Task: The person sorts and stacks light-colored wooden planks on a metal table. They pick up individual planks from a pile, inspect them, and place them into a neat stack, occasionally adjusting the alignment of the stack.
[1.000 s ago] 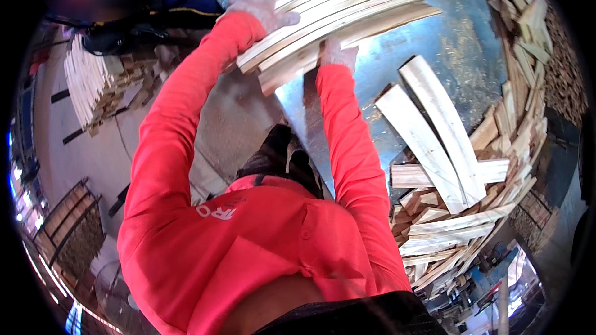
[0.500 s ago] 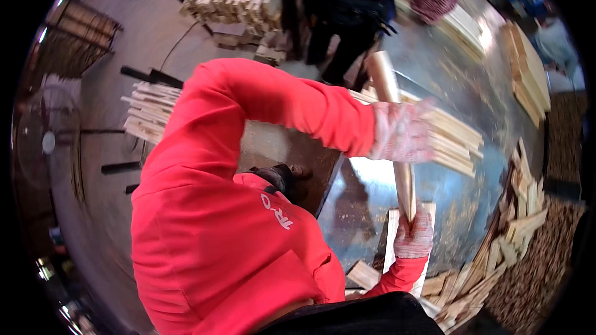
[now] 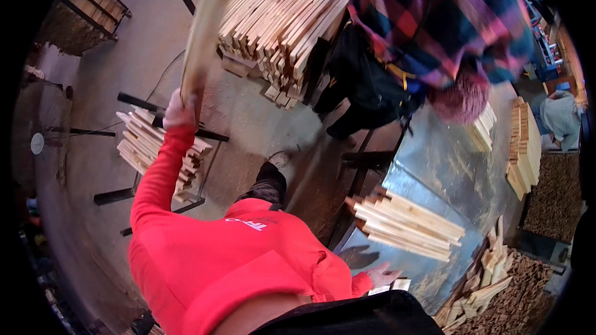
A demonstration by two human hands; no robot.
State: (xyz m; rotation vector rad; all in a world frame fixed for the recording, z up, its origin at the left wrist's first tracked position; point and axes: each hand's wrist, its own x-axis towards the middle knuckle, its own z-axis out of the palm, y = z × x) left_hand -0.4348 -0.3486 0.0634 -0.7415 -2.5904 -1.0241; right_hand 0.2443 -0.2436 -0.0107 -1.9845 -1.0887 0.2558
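Observation:
My left hand, in a pale work glove, is closed around the lower end of a long wooden board. The board rises toward the top of the view, slightly blurred. Just below that hand, a bundle of wooden strips rests on a dark metal stand. Low on the right, my right hand is open with its fingers stretched out over the metal table. Close by it lies a short light piece of wood, partly hidden by my clothing. A row of wooden strips lies on the table beyond my right hand.
A tall stack of boards stands at the far side. A co-worker in a plaid shirt bends over the table's far end. Offcuts are heaped at the table's right edge, and more boards stand further back. Another person is at far right.
My left hand has swung from over the table to the far left, carrying the board. My right hand has let go of the board and opened. The co-worker appears nearer.

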